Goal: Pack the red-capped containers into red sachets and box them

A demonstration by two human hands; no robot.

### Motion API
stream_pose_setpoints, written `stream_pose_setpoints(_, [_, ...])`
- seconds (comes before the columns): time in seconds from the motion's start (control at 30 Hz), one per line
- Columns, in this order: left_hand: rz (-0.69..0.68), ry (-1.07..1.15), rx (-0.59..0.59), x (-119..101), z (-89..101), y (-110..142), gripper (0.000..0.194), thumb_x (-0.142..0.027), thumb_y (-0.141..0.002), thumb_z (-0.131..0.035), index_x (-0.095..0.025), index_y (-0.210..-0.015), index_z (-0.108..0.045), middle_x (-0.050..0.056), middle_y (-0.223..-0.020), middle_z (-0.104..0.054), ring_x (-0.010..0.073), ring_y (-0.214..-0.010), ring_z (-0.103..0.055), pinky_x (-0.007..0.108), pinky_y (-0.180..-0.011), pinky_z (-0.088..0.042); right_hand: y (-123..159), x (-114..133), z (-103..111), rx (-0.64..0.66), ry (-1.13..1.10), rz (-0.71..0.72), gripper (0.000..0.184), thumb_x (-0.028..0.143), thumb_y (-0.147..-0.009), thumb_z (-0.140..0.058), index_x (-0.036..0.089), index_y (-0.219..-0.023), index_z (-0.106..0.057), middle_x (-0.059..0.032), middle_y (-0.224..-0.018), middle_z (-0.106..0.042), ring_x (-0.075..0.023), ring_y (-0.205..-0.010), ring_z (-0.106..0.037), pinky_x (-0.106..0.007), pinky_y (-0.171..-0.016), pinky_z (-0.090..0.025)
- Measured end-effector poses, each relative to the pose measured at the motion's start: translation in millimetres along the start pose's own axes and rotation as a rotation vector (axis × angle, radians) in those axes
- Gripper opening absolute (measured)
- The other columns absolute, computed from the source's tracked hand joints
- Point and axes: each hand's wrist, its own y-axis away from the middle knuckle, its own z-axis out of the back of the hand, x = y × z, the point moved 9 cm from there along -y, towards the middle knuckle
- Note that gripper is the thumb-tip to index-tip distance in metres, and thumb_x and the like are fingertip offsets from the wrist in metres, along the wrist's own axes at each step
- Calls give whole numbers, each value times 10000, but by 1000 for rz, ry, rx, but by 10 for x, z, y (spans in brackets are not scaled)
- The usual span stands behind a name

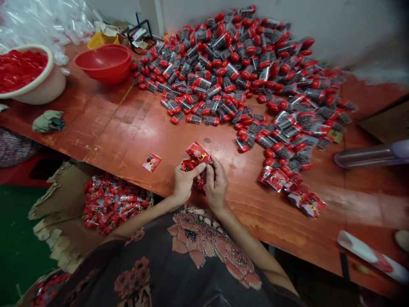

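"What's in the hands?"

"A bunch of shiny red packets (197, 154). The left hand (185, 183) and right hand (217, 186) are close together over the table (121, 145), just past its near edge, with the packets sticking up between them."

"Are the fingers open?"

"No, they're closed. The fingers (214, 175) of the right hand curl around the packets, and the left hand's fingers grip them from the other side."

"Can you read the packets?"

"Not really. They have red printing with a dark and yellow mark, but any words are too small. The same goes for the single packet (151, 162) on the table just left of the hands."

"Any other writing?"

"The person's dark floral top (179, 256) has large letters near the bottom edge. They look like APA, but they're partly cut off."

"What's nearby?"

"A big heap of clear tubes (223, 72) with red caps and dark contents lies ahead of the hands. A small pile of packets (289, 183) sits to the right. A torn cardboard box (60, 209) beside the table holds many more, and a red bowl (104, 62) and a white basin (47, 81) stand at the far left."
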Motion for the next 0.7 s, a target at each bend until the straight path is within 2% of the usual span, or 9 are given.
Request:
stream_pose_setpoints(0.1, [35, -10, 16, 33, -6, -12, 329, -383, -597, -857, -166, -675, -622, -57, -487, -541, 62, -407, -435, 202, -434, -359, -10, -116, -38, 33, -82, -104, 422, 311, -981, -407, 326, -1398, -476, -72, -1249, -642, -220, -1159, -608, -469, -1019, -505])
stream_pose_setpoints(0.23, [26, 1, -9, -64, 65, -90, 372, -448, -661, -806, -177, -580, -563, -47, -443, -514, 68, -380, -429, 213, -421, -359, -12, -186, -55, 65, -164, -173, 392, 339, -965, -449, 316, -1350, -522, -71, -1256, -640, -221, -1140, -617, -462, -1007, -514])
stream_pose_setpoints(0.47, [-55, -41, -4, -311, 140, -205, 322, -396, -690, -800, -195, -597, -567, -63, -427, -485, 66, -367, -412, 211, -395, -329, -14, -64, -33, 116, -115, -55, 323, 314, -945, -504, 315, -1256, -586, -56, -1221, -658, -223, -1141, -609, -471, -1028, -488])
stream_pose_setpoints(0.7, [25, -50, -7, -111, 62, -53, 325, -300, -564, -880, -183, -675, -597, -69, -535, -548, 48, -423, -424, 199, -442, -364, 14, -50, -61, 68, -82, -48, 384, 291, -963, -449, 320, -1345, -483, -73, -1207, -630, -211, -1113, -618, -435, -979, -528])
